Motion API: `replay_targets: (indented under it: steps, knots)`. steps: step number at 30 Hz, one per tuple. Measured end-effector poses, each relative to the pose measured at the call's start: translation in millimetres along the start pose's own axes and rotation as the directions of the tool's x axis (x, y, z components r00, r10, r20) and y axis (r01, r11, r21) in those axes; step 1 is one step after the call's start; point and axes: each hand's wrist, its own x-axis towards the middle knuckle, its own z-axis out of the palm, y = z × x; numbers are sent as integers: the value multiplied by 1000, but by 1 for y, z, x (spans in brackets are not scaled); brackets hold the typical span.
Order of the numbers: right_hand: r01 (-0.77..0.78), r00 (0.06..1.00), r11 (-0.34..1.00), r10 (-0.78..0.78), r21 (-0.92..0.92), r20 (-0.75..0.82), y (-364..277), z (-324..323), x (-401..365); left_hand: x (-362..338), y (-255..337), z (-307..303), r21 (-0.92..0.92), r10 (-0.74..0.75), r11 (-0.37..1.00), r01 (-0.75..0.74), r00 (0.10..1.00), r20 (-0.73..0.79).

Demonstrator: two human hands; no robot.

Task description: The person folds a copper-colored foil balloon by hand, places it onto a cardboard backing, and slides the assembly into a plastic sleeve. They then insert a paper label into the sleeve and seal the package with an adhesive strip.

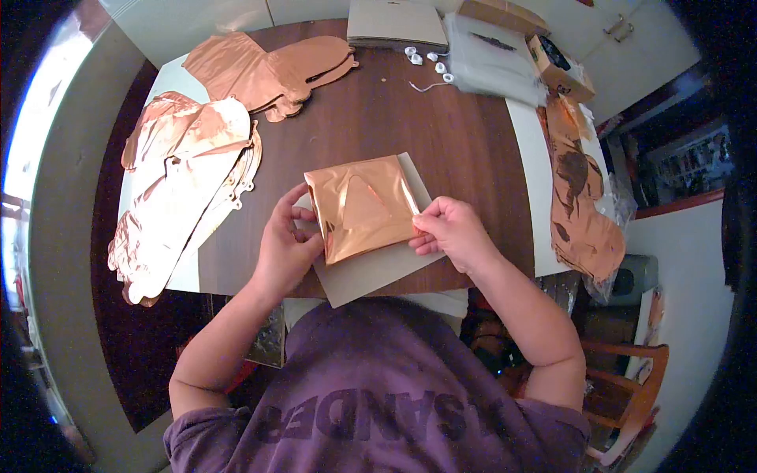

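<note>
A folded copper-coloured foil balloon [365, 209] lies as a roughly square packet on a grey cardboard sheet [343, 288]. The sheet sticks out beyond the foil at the upper right and along the bottom. At the packet's left edge, my left hand [288, 244] has its fingers curled round the side, the thumb near the lower corner; some fingertips are hidden. My right hand [456, 232] pinches the right edge between thumb and fingers.
Flat copper foil balloons [185, 177] lie in a stack at the left, with more foil balloons [268, 69] behind. Cardboard sheets [397, 24], white ribbon rolls [440, 68], clear plastic bags [493, 59] and a small box [561, 71] stand at the back. Another foil piece [583, 213] hangs at the right edge.
</note>
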Motion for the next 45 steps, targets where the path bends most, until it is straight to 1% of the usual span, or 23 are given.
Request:
replay_targets:
  steps: [6,12,15,18,21,24,27,30,33,36,39,42,45]
  knots:
    - [80,996,996,-82,-30,-35,1,1,1,-3,-3,3,-85,9,996,-9,1000,4]
    - [123,991,990,-125,-72,-36,0,3,3,-1,-6,2,-59,20,998,-19,1000,13]
    - [151,988,982,-154,-111,-19,2,5,6,0,-10,3,-371,-26,928,24,1000,0]
    - [119,992,983,-123,-137,-24,-4,8,4,-3,-5,2,-239,10,971,-15,1000,-20]
    - [126,990,970,-135,-208,-31,-6,8,5,-3,10,0,-381,-167,914,143,985,-32]
    - [143,988,958,-153,-250,-22,-5,7,6,2,-9,1,-181,-1,983,-10,998,-61]
    - [163,982,944,-183,-286,-43,-9,9,4,4,-18,-3,-97,62,993,-63,998,-13]
    - [233,959,872,-279,-430,-46,-6,6,6,-1,-5,-2,-33,23,999,-23,1000,13]
    - [288,920,771,-387,-568,-58,-6,10,3,-2,-4,-2,58,39,998,-39,999,11]
    - [313,898,740,-434,-596,-67,-2,13,4,0,-11,-3,235,139,962,-142,990,28]
    - [386,846,654,-533,-651,-34,0,15,4,-3,2,-1,457,233,860,-226,972,43]
    - [409,820,603,-573,-685,-14,2,17,2,-6,1,3,497,334,811,-308,942,39]
    - [432,802,559,-597,-708,19,5,17,5,-10,10,6,544,207,818,-190,978,30]
